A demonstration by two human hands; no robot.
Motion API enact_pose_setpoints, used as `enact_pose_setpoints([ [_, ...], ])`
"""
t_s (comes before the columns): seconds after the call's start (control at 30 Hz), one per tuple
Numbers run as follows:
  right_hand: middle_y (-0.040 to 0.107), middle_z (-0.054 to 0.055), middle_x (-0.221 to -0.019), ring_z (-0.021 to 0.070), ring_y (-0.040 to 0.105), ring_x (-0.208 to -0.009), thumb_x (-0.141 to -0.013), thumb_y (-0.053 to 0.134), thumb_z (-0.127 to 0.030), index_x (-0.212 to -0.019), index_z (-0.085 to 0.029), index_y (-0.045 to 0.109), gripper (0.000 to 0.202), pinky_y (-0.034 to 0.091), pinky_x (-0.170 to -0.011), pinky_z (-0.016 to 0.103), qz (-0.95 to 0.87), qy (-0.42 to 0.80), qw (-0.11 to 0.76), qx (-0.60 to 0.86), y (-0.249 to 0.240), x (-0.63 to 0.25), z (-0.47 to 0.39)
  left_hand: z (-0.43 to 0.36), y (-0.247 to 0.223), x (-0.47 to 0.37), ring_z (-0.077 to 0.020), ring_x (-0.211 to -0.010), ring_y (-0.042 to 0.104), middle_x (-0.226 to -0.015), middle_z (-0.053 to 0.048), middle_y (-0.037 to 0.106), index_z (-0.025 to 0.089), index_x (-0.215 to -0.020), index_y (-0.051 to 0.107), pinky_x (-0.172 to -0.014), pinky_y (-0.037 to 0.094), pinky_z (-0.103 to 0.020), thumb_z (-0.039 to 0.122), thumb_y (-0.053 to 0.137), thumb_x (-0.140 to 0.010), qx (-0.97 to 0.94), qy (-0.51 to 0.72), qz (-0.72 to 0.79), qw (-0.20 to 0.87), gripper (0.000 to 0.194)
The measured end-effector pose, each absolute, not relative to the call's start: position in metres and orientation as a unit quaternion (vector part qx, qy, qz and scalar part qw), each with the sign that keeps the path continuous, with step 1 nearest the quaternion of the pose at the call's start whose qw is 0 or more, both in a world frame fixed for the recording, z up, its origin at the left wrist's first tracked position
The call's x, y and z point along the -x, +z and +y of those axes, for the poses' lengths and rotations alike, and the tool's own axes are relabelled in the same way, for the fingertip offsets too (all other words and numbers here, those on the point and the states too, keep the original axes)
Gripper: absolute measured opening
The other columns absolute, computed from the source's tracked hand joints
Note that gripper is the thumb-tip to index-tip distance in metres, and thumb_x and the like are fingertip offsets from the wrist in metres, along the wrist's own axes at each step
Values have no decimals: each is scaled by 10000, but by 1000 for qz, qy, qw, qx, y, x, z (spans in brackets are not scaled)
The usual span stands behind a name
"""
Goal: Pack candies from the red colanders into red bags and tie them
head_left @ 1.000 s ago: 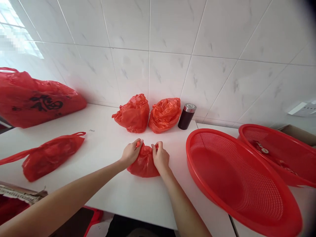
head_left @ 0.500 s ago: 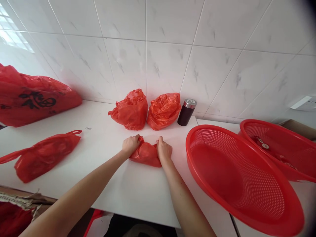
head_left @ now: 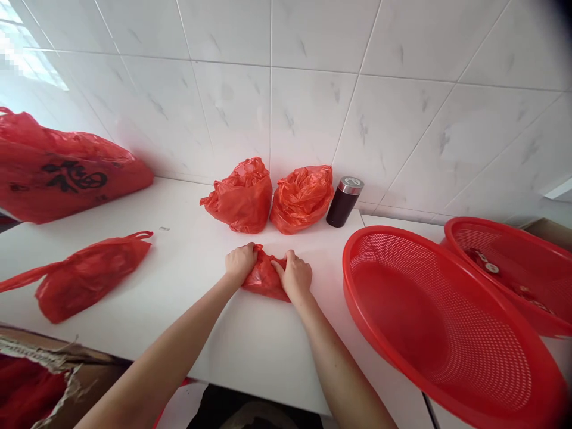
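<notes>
A small red plastic bag [head_left: 266, 280] lies on the white table [head_left: 187, 262], between my two hands. My left hand [head_left: 241, 262] grips its left side near the top, fingers closed on the plastic. On the right side my right hand [head_left: 295, 276] pinches the bag's edge, with the thumb reaching over its top. What the bag holds cannot be made out. Just behind it stand two crumpled red bags, one on the left [head_left: 243, 199] and one on the right [head_left: 302, 201], close to the tiled wall.
Beside the bags stands a dark flask [head_left: 345, 202]. Two red perforated baskets [head_left: 402, 316] [head_left: 531, 262] fill the right side, the farther holding small items. A tied red bag [head_left: 96, 273], a large printed bag [head_left: 75, 173] and a torn cardboard box [head_left: 89, 381] are on the left.
My hands have drawn slightly closer together, and my right thumb has moved inward over the bag's top. The bag is more gathered. The whole view has shifted slightly.
</notes>
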State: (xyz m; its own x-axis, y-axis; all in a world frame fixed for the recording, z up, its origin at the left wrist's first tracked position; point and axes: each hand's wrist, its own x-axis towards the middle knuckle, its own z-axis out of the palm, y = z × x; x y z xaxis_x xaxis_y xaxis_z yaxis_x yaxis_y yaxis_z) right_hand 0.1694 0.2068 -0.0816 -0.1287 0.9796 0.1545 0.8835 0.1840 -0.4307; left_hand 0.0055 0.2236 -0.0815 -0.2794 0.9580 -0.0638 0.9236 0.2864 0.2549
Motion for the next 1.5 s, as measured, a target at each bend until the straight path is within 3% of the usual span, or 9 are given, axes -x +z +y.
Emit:
enact_pose_setpoints([
  [0.17,701,27,-840,184,649,-749,-945,508,-473,-921,-207,518,267,353,-715,277,-740,135,259,606,-90,-176,205,219,-84,0,-212,-973,639,-1150,-92,638,161,-1173,604,-840,540,-424,349,573,-931,-568,145,802,117,308],
  [0.47,693,83,-966,201,658,-864,-977,250,-265,-1054,-208,466,236,409,-694,269,-623,202,414,632,-97,-182,207,191,-86,9,-152,-761,631,-904,-42,665,151,-997,637,-728,534,-343,425,490,-963,-488,345,785,161,313],
  [0.73,666,67,-876,186,655,-783,-950,265,-321,-985,-230,422,185,451,-731,275,-544,296,501,604,-91,-188,211,168,-80,21,-100,-533,543,-700,9,595,133,-888,608,-529,480,-257,445,457,-970,-421,451,760,204,356],
  [0.8,655,58,-864,185,644,-774,-941,306,-356,-973,-230,428,179,450,-733,279,-541,317,521,579,-93,-191,212,167,-67,24,-138,-607,585,-774,-29,620,142,-935,600,-578,502,-299,414,413,-976,-436,458,752,186,333],
  [0.9,635,46,-882,172,620,-756,-922,368,-422,-963,-226,455,218,453,-732,281,-538,349,552,533,-97,-193,216,166,-44,18,-246,-1022,600,-1149,-122,613,197,-1154,552,-848,491,-429,386,406,-951,-492,465,724,132,314],
  [0.97,621,36,-877,163,608,-743,-911,389,-468,-964,-222,469,263,463,-731,284,-530,371,573,503,-99,-193,219,166,-33,6,-279,-1251,464,-1332,-96,544,261,-1196,565,-1031,366,-475,382,542,-882,-565,438,688,128,337],
  [1.03,614,29,-869,158,604,-747,-897,415,-500,-964,-218,481,297,472,-735,287,-513,393,593,481,-101,-193,221,169,-27,-9,-288,-1259,457,-1277,-53,606,284,-1092,648,-1093,290,-463,340,701,-755,-639,380,648,168,346],
  [1.2,642,13,-819,145,609,-664,-880,462,-530,-1036,-223,460,344,493,-688,299,-464,456,612,450,-101,-193,219,179,-10,-11,-243,-874,636,-869,-26,713,224,-871,701,-865,469,-388,329,699,-721,-677,269,609,315,183],
  [1.5,655,-28,-698,132,599,-562,-831,576,-496,-1003,-215,463,348,452,-662,289,-456,501,588,441,-106,-187,218,107,50,122,-252,-830,702,-958,-85,737,192,-993,658,-700,555,-333,578,664,-738,-524,295,682,416,462],
])
